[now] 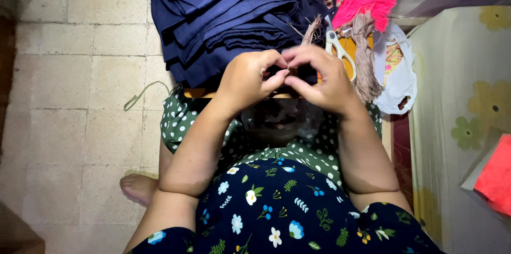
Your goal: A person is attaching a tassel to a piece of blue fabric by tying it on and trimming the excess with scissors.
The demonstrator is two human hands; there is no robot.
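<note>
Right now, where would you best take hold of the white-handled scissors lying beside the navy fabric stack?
Grip the white-handled scissors by the handle loops, coming from the right hand side. The loops lie nearest that hand and exposed, while the blades point away, partly tucked among the beige threads.

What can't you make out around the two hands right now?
- Head view: whatever the left hand and right hand pinch together is hidden by the fingertips.
- Scissors: blades covered by tan yarn.
- Navy fabric stack: cut off by the top edge.
</note>
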